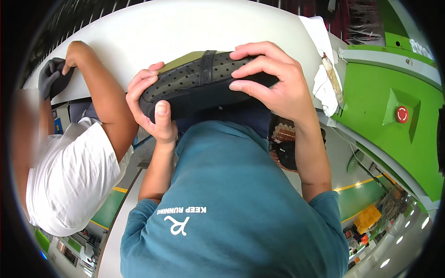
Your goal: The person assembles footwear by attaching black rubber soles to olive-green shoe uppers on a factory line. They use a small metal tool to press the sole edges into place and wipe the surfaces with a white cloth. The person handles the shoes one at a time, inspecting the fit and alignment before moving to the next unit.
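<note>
Both of my hands hold up a dark shoe (185,95) with a black sole, a perforated olive-grey side and a black strap across it. A yellow-green surface shows along its upper edge. My left hand (155,104) grips the shoe's left end, thumb against the dark sole and fingers over the perforated side. My right hand (273,69) is closed round the right end, fingertips and thumb pressed on the side near the strap. The palm and fingers hide part of that end.
A white table (139,34) curves ahead. At my left, a person in a white shirt (79,176) holds a dark item (62,81), one hand gloved. On the right stands a green machine (371,88) with a red button (402,114); a white cloth (324,92) and a wrapped stick-like tool (332,76) lie beside it.
</note>
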A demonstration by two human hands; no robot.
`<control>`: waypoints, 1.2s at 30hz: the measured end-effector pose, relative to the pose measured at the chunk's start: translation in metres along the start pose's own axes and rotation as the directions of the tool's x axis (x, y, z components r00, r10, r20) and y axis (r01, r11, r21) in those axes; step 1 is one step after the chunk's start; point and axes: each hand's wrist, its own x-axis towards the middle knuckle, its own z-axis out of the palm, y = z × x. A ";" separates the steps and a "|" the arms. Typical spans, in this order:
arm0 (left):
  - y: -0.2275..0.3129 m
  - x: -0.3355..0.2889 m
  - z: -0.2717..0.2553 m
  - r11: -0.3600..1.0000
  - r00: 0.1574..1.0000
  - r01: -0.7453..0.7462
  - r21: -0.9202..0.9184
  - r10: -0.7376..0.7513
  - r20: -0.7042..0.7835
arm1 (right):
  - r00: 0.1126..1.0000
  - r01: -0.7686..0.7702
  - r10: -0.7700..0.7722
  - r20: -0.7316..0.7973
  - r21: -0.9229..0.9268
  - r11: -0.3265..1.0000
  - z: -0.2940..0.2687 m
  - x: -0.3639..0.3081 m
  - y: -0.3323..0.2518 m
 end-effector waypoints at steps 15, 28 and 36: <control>0.001 0.002 -0.003 0.995 0.998 0.061 -0.078 -0.059 0.031 | 0.877 -0.444 0.343 0.338 0.293 0.847 -0.035 0.027 0.037; 0.008 0.036 0.015 0.960 0.969 0.246 -0.134 -0.248 0.007 | 0.879 -0.466 0.392 0.272 0.314 0.827 -0.037 0.021 0.052; 0.032 0.022 0.050 0.920 0.897 0.390 -0.048 -0.367 0.245 | 0.794 -0.583 0.605 0.059 0.353 0.732 -0.013 -0.014 0.038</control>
